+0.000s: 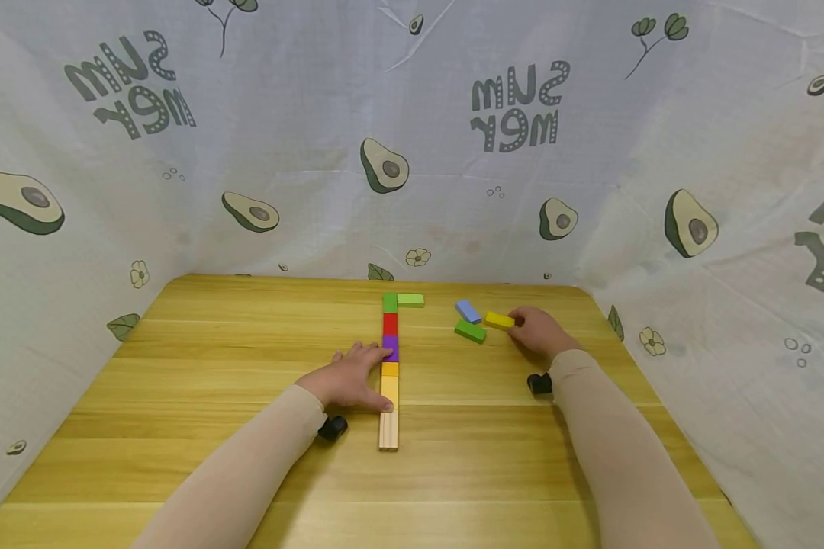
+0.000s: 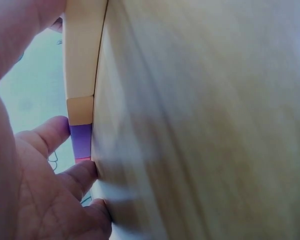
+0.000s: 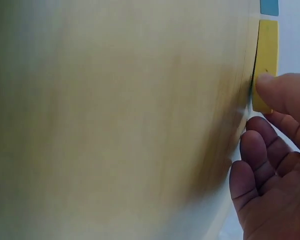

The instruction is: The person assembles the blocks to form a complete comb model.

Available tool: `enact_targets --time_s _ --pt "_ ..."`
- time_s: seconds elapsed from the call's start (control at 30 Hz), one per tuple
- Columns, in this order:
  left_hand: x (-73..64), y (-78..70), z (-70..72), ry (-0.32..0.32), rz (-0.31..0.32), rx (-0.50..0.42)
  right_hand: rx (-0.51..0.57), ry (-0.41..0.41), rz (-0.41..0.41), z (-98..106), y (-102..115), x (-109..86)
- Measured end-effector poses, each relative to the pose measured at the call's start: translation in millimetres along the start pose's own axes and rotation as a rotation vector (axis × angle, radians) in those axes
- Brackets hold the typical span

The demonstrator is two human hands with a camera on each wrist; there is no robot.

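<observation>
head: forward-down | wrists: low, near | shared head/right: yellow block (image 1: 498,321)

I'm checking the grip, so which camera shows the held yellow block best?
The right wrist view: there the yellow block looks largest, with the right hand gripping one end. The head view shows it small; the left wrist view doesn't show it.

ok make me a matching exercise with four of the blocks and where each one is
1. yellow block
2. red block
3. light green block
4. plain wood block

A. juts sideways from the row's far end
B. at the row's near end
C. in the right hand
D. between the row's green block and purple block

Pairs: 1-C, 2-D, 3-A, 4-B
</observation>
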State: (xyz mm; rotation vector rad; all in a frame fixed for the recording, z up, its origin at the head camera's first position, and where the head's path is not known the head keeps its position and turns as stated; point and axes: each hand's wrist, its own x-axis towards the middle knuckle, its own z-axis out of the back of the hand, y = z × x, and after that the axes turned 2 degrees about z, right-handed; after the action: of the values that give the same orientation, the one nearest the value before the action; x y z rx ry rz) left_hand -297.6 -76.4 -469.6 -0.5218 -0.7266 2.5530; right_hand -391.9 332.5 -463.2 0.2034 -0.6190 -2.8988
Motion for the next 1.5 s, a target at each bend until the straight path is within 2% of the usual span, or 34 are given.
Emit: enact_targets --time_s 0.17,0.4,0.63,0.8,0.93,1.37,1.5 --pt "-0.3 -0.4 0.3 -0.004 -0.001 -0.005 -0.012 -0.037 -0.007 0 -1 2.2" --pt "-1.3 -1.0 0.7 -0.004 0.002 -0.011 0.016 -0.061 -0.017 1 13 8.2" --pt "-3.8 -2.8 2.0 0.002 0.006 -0.019 0.006 -0.021 0.050 1 48 15.4" --pt "-4.6 -3.8 2.7 0.003 0.006 -0.033 0.008 0.016 0.061 -4 73 24.5" --pt "-5.6 -4.4 3.4 0.007 0.012 -0.037 -0.026 0.023 0.107 -12 89 33.1" --pt "-4.2 -2.3 1.8 0.003 0.012 -0.017 -0.118 0.044 0.202 -42 130 46.6" --pt "-4.0 -2.4 1.9 0.005 0.008 -0.017 -0.133 0.049 0.197 -47 137 49.0"
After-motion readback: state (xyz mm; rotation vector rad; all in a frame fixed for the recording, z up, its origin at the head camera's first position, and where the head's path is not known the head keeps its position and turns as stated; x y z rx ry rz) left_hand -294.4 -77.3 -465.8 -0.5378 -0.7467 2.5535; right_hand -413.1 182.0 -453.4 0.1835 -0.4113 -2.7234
